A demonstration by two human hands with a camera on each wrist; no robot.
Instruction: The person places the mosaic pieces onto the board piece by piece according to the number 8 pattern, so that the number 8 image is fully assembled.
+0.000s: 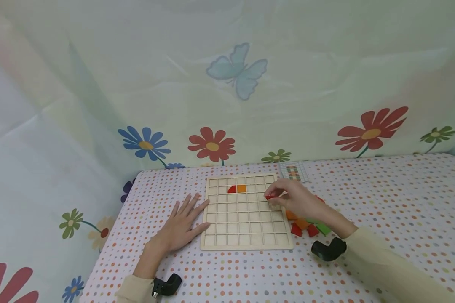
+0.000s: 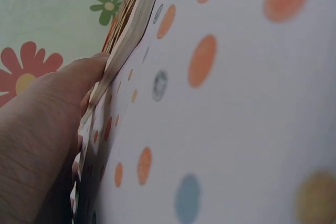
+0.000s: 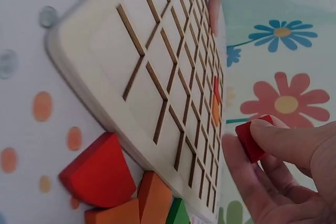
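A wooden grid board [image 1: 244, 216] lies flat on the table. In its upper rows sit a red quarter-round tile [image 1: 232, 189] and, right beside it, an orange square tile [image 1: 241, 188]. My right hand [image 1: 296, 198] pinches a red tile [image 3: 254, 139] between thumb and fingers above the board's right side. Palm down, my left hand [image 1: 183, 225] rests on the table with fingers spread, thumb and forefinger touching the board's left edge. In the left wrist view, the thumb [image 2: 86, 74] meets the board's side.
Loose red, orange and green tiles [image 1: 301, 223] lie in a pile right of the board, partly under my right forearm. A pattern card [image 1: 293, 171] lies behind the board's right corner. A flowered curtain [image 1: 288, 126] hangs behind the dotted tablecloth [image 1: 242, 273].
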